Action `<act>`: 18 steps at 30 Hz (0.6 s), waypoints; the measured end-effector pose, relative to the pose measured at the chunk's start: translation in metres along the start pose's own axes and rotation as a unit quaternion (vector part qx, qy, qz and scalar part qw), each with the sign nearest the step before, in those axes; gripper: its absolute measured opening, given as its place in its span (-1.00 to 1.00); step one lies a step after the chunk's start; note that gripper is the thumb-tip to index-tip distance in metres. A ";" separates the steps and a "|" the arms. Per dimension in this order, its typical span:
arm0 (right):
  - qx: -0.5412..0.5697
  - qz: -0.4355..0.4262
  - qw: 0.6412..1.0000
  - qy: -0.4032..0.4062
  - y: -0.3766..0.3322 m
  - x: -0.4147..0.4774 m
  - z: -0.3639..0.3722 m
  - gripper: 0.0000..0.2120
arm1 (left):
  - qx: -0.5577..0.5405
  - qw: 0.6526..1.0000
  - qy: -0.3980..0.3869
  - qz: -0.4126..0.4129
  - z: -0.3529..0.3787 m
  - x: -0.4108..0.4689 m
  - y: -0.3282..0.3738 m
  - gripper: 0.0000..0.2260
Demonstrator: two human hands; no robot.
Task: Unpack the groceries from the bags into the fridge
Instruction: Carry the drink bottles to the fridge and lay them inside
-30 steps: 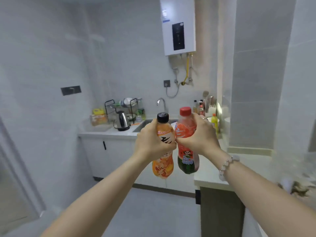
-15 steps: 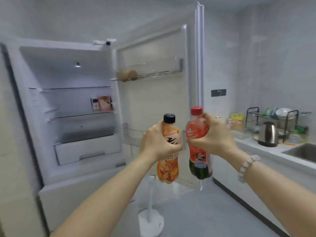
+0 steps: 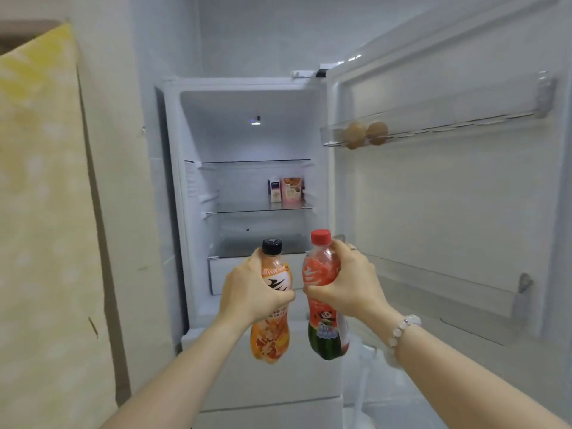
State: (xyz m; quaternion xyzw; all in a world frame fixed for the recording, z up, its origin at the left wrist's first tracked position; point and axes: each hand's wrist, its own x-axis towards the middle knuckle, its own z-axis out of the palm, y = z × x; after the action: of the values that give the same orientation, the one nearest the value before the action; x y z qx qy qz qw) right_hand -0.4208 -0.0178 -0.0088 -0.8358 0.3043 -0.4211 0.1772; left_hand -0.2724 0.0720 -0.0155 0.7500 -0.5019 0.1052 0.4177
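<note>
My left hand (image 3: pixel 252 291) grips an orange drink bottle (image 3: pixel 272 335) with a black cap. My right hand (image 3: pixel 346 281) grips a red watermelon drink bottle (image 3: pixel 325 335) with a red cap. Both bottles are upright, side by side, held out in front of the open fridge (image 3: pixel 247 181). Its door (image 3: pixel 448 196) stands open to the right. Glass shelves run across the lit fridge interior.
Two small cartons (image 3: pixel 286 188) stand on the middle shelf at the right. Two brown eggs (image 3: pixel 366 133) sit in the upper door rack. A lower door rack (image 3: pixel 448 286) runs below it. A yellowish panel (image 3: pixel 46 212) fills the left side.
The view has swung left from the kitchen counter and sink to face the fridge squarely. The fridge now appears closer. Both hands still hold the bottles in the same way.
</note>
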 end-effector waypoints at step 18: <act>0.068 -0.035 0.995 -0.057 0.062 0.216 0.208 -0.42 | 0.062 0.994 0.037 -0.085 0.083 0.194 -0.167 -0.53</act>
State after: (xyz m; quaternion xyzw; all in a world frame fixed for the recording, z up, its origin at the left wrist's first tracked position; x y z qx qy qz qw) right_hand -0.1750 -0.1982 -0.0360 -0.8546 0.2348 -0.3986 0.2361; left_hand -0.0613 -0.0937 -0.0430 0.8105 -0.4128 0.1276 0.3955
